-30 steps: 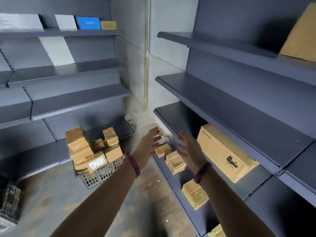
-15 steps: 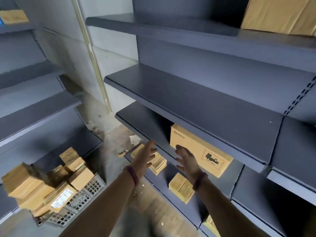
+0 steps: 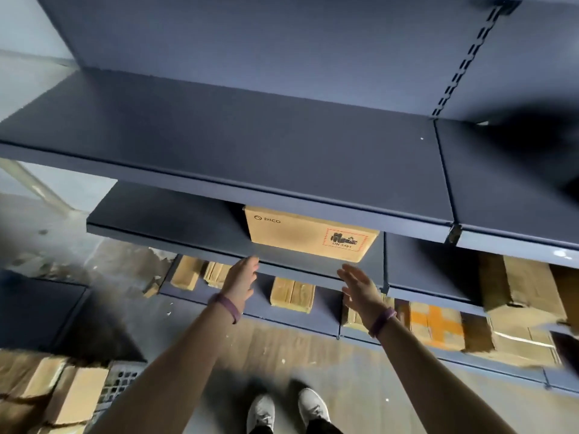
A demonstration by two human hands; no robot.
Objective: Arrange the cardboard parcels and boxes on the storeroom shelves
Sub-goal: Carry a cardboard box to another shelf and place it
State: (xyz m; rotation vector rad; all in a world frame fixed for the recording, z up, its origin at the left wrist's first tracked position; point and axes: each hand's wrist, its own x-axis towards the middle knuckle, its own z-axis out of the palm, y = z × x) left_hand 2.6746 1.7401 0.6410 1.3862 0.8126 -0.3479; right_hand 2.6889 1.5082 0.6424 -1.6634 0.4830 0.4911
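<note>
Holding stacked parcels (image 3: 78,393), grey crate (image 3: 123,379)

Shelves (image 3: 238,158) look matt dark metal, smooth; PICO box (image 3: 308,238) plain brown cardboard w/ printed label; floor (image 3: 103,270) rough concrete.

Both bare arms reach forward, left hand (image 3: 241,281) and right hand (image 3: 360,288) apart, fingers straight, holding nothing.
</note>
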